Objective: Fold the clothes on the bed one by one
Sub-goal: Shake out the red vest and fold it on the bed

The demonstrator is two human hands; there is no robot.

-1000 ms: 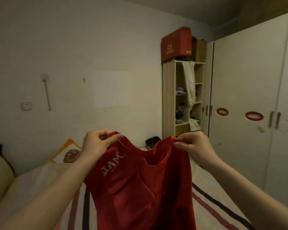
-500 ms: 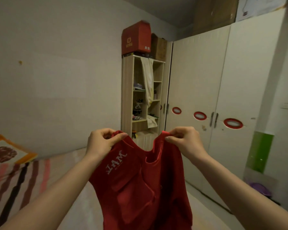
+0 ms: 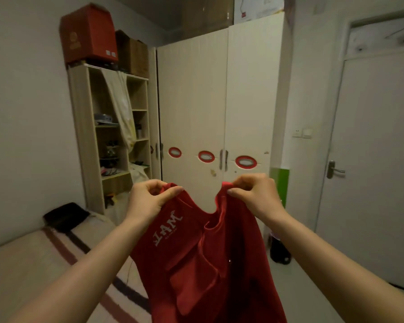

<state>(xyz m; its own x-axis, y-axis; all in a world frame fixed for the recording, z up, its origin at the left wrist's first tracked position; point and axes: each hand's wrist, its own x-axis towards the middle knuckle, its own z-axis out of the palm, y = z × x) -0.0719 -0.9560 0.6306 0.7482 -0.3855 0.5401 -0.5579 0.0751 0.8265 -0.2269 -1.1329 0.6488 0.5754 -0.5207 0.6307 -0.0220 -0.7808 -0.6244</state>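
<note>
A dim bedroom with pale walls: a white wardrobe (image 3: 216, 108) with red oval cut-outs fills the far wall, an open wooden shelf unit (image 3: 110, 136) stands to its left with a red box (image 3: 88, 33) on top, and a closed white door (image 3: 369, 164) sits at the right. The bed (image 3: 33, 271), covered in a striped sheet, occupies the near left, its far end carrying a dark flat bag (image 3: 65, 215); its right edge runs diagonally toward the lower centre. Pale floor (image 3: 313, 294) lies open between the bed's edge and the door, with a dark round bin (image 3: 280, 250) standing near the wardrobe's right end. A red shirt (image 3: 210, 264) with white lettering hangs in the air in front of the person, over the bed's right edge and the floor strip, not resting on the bed. The left hand (image 3: 149, 199) has its grip closed on the shirt's left shoulder, thumb and fingers pinching the cloth. The right hand (image 3: 254, 192) pinches the right shoulder the same way. The neckline sags between the two hands, and the body of the shirt drops crumpled below the picture's lower edge.
</note>
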